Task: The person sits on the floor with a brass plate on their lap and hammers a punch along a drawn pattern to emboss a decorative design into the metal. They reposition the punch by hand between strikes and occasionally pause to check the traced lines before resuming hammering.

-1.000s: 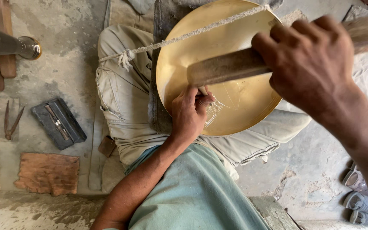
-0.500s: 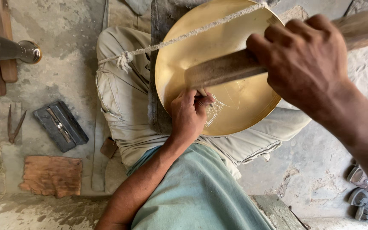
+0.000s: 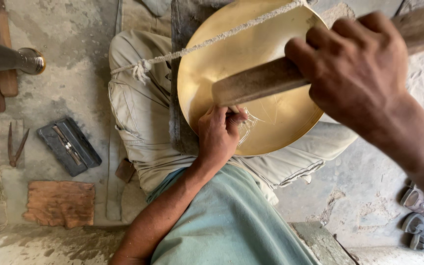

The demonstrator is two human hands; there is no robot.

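Note:
A round brass plate (image 3: 271, 44) rests tilted on my lap over a dark board (image 3: 182, 73). A frayed rope (image 3: 212, 41) runs across its upper part. My left hand (image 3: 219, 137) sits on the plate's lower rim, fingers pinched on a small metal tool that they mostly hide. Thin scratched lines show on the brass beside it. My right hand (image 3: 354, 73) is raised close to the camera and grips a thick wooden stick (image 3: 261, 81). The stick's end hangs just above my left fingers.
On the concrete floor to the left lie a dark grey flat block (image 3: 68, 145), rusty pincers (image 3: 15, 145), a reddish slab (image 3: 60, 203) and a metal cylinder (image 3: 6, 56) on wooden planks. Sandals (image 3: 420, 216) lie at the right edge.
My right hand and the wooden stick shifted only slightly over the plate. My left hand keeps its place at the lower rim.

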